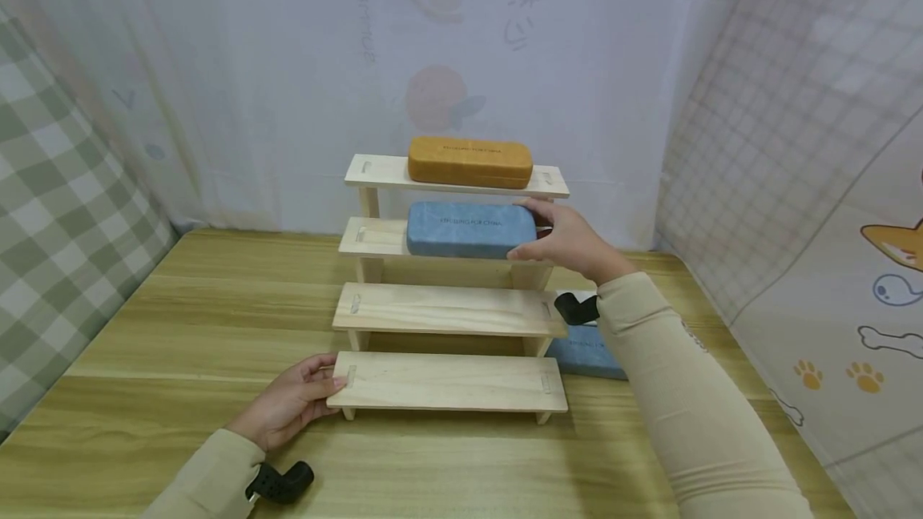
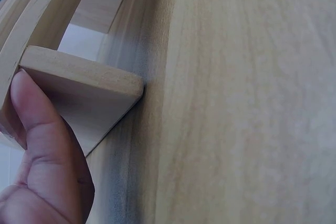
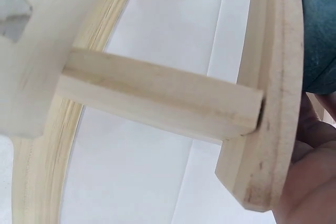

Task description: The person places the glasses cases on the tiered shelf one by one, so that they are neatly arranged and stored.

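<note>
A stepped wooden stand (image 1: 447, 381) with several shelves stands on the table. My left hand (image 1: 292, 400) holds the left end of its lowest shelf; in the left wrist view the thumb (image 2: 44, 129) lies against the wood beside a support leg. On the second shelf from the top sits a blue glasses case (image 1: 469, 231) with dark lettering. Its right end is between the thumb and fingers of my right hand (image 1: 570, 240). An orange glasses case (image 1: 469, 162) rests on the top shelf. In the right wrist view, shelf wood covers part of the right hand (image 3: 310, 182).
Another blue glasses case (image 1: 587, 352) lies on the table right of the stand, partly hidden by my right sleeve (image 1: 692, 399). White printed cloth (image 1: 288, 102) hangs behind, a green checked cloth (image 1: 58, 207) at left, and a patterned cloth (image 1: 808, 263) at right.
</note>
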The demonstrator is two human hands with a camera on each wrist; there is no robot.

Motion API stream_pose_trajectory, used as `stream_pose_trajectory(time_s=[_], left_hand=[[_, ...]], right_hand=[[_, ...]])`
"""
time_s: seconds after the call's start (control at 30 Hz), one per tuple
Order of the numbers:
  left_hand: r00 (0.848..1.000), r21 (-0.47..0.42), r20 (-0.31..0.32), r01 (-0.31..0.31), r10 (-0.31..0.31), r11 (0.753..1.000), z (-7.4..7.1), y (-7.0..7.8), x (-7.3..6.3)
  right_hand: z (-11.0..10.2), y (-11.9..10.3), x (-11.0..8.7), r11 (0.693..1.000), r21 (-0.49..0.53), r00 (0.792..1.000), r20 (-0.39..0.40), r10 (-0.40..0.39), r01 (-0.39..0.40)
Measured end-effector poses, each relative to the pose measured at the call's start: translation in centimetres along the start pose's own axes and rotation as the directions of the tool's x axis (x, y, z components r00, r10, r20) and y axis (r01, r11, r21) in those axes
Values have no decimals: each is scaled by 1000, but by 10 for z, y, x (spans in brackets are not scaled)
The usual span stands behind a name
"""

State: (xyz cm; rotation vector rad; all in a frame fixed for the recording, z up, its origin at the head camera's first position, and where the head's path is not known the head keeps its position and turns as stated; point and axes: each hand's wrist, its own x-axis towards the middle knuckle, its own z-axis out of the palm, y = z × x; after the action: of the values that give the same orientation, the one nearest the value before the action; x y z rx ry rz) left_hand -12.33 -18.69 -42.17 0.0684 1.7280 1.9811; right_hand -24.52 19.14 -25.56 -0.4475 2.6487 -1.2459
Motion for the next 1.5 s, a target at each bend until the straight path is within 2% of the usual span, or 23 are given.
stream_pose_trajectory(time_s=[0.2,0.5,1.1,1.27,1.37,1.5], left_hand=[[1000,-10,3,-2,2,1000,-1,0,0],[1000,-18,10,-4,5,1000,0,1,0],[1000,-3,-10,8,-8,1000,3,0,-1],[1000,3,-14,14,-14,1000,3,-1,-1],[1000,2,-8,9,-9,1000,2,-1,-1],[1000,-3,-3,5,-5,1000,2,0,-1]], right_hand=[[-1,0,3,999,-33,999,33,13,-12],[-2,0,4,1000,-7,996,84,20,-19],[-1,-1,2,998,-54,996,87,36,-31],[-5,1,-7,995,-90,999,47,-25,29],[-9,5,-16,992,-86,996,-16,-93,91],[-12,14,-28,985,-91,981,-115,-155,145]])
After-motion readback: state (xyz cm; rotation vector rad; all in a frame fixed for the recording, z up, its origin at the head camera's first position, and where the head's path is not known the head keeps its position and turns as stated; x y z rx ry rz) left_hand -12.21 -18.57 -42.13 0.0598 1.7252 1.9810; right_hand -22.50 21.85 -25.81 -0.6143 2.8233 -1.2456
